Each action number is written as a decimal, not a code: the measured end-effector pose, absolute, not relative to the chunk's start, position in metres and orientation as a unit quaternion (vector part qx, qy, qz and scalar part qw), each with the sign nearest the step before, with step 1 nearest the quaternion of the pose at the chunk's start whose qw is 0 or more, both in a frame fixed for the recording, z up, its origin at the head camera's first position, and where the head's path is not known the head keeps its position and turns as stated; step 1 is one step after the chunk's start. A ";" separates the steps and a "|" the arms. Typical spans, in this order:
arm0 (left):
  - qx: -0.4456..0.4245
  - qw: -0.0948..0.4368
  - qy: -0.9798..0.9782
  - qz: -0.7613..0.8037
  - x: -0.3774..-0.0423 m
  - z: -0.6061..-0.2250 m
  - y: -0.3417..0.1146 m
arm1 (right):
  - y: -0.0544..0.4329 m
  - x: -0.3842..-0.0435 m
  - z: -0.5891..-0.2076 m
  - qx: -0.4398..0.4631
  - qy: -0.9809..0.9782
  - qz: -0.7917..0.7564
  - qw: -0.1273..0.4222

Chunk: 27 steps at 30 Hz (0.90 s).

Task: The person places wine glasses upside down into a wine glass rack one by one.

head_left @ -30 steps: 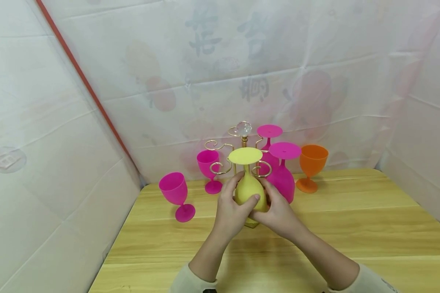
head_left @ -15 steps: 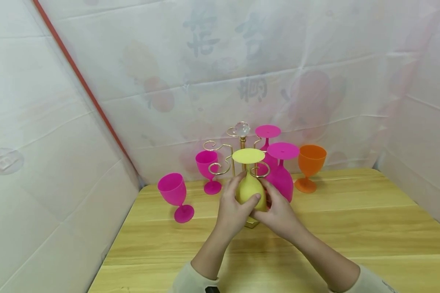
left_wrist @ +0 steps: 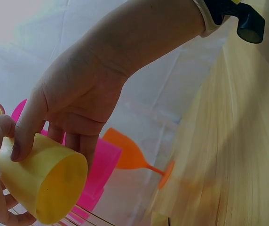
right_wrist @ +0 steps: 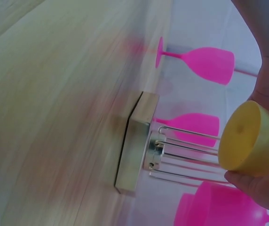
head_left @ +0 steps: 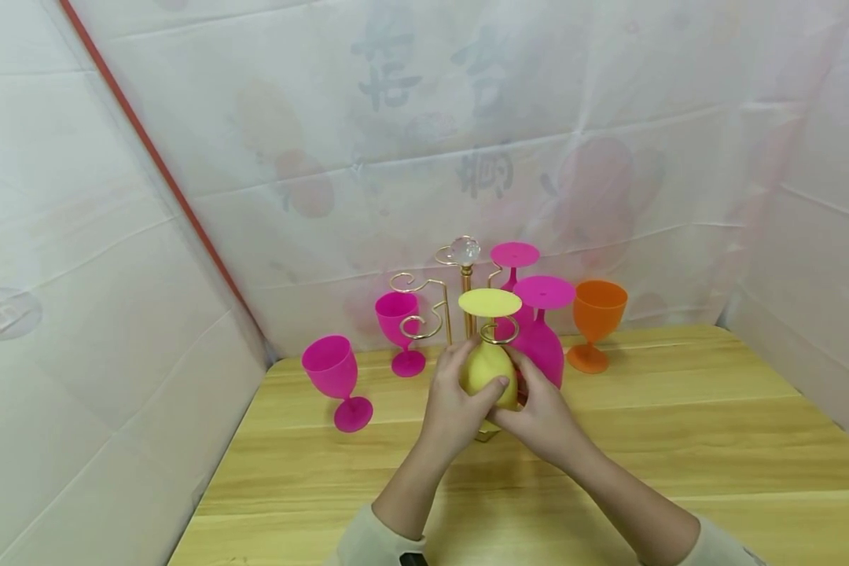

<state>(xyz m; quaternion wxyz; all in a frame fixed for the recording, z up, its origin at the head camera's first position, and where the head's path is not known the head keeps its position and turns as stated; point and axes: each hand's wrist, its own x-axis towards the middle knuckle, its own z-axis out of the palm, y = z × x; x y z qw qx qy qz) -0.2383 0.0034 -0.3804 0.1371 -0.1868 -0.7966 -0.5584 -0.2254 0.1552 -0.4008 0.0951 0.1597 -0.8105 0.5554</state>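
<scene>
Both hands grip a yellow goblet [head_left: 486, 369] that is upside down, its foot [head_left: 490, 303] on top. My left hand [head_left: 456, 397] wraps the bowl from the left and my right hand [head_left: 543, 413] from the right, thumbs at the front. Just beneath the foot, a front curl [head_left: 501, 330] of a gold wire rack [head_left: 467, 284] overlaps the stem. The bowl's open mouth [right_wrist: 239, 136] shows in the right wrist view, clear of the tabletop. Two pink goblets hang inverted on the rack's right side, the nearer one [head_left: 545, 346] beside my right fingers.
A clear crystal knob [head_left: 464, 250] tops the rack, which stands on a gold block base [right_wrist: 134, 150]. Two pink goblets, one nearer [head_left: 331, 368] and one farther [head_left: 398, 316], stand upright at left. An orange goblet [head_left: 600, 308] stands upright at right, near the cloth backdrop [head_left: 290, 236].
The hands have shifted the yellow goblet slightly right, bringing its stem from left of the front right curl to that curl. The other goblets stay in place.
</scene>
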 end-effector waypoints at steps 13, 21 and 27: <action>-0.170 0.139 -0.818 -0.532 -0.234 -0.380 0.007 | 0.158 -0.224 -0.403 0.159 -0.802 0.570 0.084; -0.198 0.157 -0.817 -0.518 -0.234 -0.382 0.008 | 0.159 -0.222 -0.402 0.163 -0.802 0.568 0.089; -0.207 0.158 -0.817 -0.514 -0.234 -0.383 0.009 | 0.160 -0.221 -0.402 0.159 -0.807 0.561 0.092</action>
